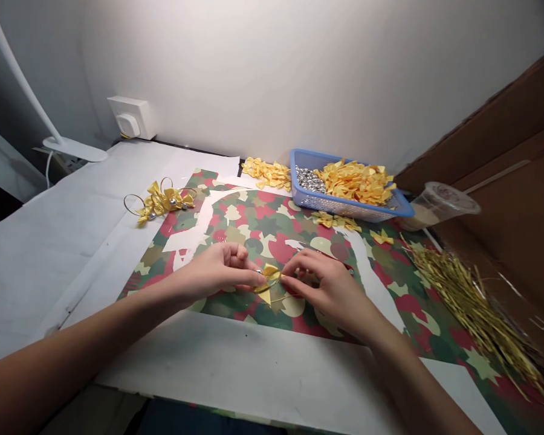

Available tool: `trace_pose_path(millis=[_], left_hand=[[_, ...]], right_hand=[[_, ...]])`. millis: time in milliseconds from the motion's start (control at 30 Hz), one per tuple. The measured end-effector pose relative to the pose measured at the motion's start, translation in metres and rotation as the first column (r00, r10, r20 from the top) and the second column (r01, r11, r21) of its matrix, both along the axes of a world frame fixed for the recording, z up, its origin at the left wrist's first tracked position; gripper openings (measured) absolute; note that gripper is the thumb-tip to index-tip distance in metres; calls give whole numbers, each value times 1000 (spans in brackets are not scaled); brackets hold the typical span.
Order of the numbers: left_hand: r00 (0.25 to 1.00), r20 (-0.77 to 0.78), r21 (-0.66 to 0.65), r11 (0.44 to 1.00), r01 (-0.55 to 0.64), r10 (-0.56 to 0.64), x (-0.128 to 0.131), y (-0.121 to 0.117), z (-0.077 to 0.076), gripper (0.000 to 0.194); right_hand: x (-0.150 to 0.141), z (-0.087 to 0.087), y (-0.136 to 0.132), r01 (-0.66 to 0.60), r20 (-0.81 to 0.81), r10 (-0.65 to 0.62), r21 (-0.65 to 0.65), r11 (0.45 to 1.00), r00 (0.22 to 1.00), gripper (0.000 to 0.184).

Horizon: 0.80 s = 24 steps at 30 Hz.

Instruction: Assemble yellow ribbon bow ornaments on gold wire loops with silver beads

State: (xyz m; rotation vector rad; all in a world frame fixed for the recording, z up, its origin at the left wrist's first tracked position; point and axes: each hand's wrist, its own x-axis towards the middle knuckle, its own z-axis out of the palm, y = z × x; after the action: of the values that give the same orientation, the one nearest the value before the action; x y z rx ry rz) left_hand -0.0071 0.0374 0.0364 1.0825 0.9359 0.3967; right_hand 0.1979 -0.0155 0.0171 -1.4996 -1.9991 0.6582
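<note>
A yellow ribbon bow [270,272] is held low over the middle of the patterned paper, between my two hands. My left hand [222,270] pinches its left side between thumb and fingers, where a small shiny bit shows at the fingertips. At the bow's right edge, the thumb and index finger of my right hand [329,283] are closed on a thin gold wire [278,297] that curves round the bow. Behind my right hand, part of a slim red thing [338,260] shows; its kind is hidden.
Several bows with silver bells and gold wire loops [163,202] lie at left. A blue basket [351,208] holds yellow bows and silver bells, with loose bows [265,173] beside it. Gold wires [471,308] and a clear plastic cup [439,205] are at right; a white lamp [75,148] is far left.
</note>
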Motion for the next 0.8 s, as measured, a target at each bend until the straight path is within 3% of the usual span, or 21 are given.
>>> trace_pose_path(millis=[133, 267, 367, 800], left_hand=[[998, 37, 102, 993, -51, 47, 0, -4, -3, 38], [998, 55, 259, 965, -50, 37, -2, -9, -5, 28], [997, 63, 320, 946, -55, 37, -2, -12, -4, 27], [999, 40, 395, 919, -16, 1, -3, -16, -6, 25]], right_hand=[[-5, 9, -5, 50, -149, -16, 232, 971, 989, 9], [-13, 11, -10, -28, -197, 97, 323, 946, 976, 10], [-18, 7, -12, -25, -179, 98, 372, 928, 979, 12], [-18, -1, -14, -52, -112, 96, 341, 939, 989, 12]])
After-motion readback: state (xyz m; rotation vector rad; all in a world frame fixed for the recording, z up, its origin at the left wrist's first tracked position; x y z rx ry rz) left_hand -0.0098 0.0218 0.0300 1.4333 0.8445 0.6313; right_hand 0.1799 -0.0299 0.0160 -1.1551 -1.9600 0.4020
